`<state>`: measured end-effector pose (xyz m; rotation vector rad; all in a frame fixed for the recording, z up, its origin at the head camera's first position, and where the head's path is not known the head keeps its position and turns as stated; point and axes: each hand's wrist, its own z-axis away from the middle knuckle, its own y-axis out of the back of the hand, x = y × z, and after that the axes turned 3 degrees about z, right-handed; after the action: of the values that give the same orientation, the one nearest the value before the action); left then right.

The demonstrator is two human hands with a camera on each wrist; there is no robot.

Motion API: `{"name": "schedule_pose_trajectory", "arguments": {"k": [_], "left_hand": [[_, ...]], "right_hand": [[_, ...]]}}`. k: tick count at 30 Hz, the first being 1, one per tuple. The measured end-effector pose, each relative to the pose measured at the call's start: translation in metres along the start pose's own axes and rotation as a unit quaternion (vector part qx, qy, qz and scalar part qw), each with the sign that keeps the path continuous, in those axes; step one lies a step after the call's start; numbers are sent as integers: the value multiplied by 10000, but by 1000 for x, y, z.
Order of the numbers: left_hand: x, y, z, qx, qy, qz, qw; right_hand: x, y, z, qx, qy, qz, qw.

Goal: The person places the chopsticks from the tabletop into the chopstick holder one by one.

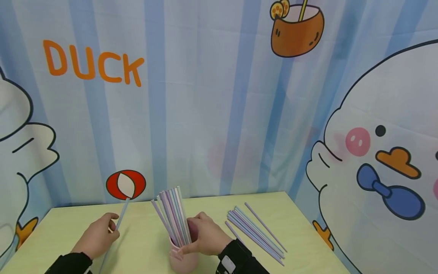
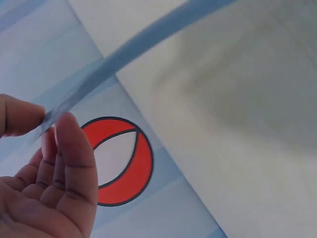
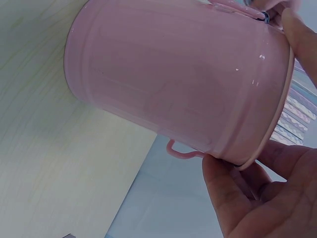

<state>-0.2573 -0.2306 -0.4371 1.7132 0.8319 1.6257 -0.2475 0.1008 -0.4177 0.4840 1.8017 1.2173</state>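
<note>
A glossy pink cylindrical cup was upright, gripped by the right hand, slim pastel straws leaning inside; the left hand pinched a slanting pale-blue straw.

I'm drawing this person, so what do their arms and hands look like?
The left hand and right hand have no gloves on. The left sleeve and right sleeve are both black. A pale patch shows by the right cuff, but I can't tell what it is.

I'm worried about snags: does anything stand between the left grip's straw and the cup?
Nothing visible stands between that straw and the cup, though the bundle in the cup leans out toward the left grip.
</note>
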Motion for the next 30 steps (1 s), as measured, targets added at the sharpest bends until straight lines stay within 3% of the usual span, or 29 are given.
{"name": "schedule_pose_trajectory", "arguments": {"k": [9, 19, 25, 30], "left_hand": [[32, 16, 11, 538, -181, 499, 9971], [73, 23, 26, 1031, -586, 922, 9886], [99, 25, 36, 1323, -914, 1386, 9772], [115, 24, 39, 1704, -1248, 1665, 9632]], "right_hand": [[1, -1, -1, -107, -227, -169, 9995], [-1, 0, 0, -106, -251, -187, 9995], [-2, 1, 1, -104, -250, -188, 9995], [-1, 0, 1, -73, -204, -180, 9996]]}}
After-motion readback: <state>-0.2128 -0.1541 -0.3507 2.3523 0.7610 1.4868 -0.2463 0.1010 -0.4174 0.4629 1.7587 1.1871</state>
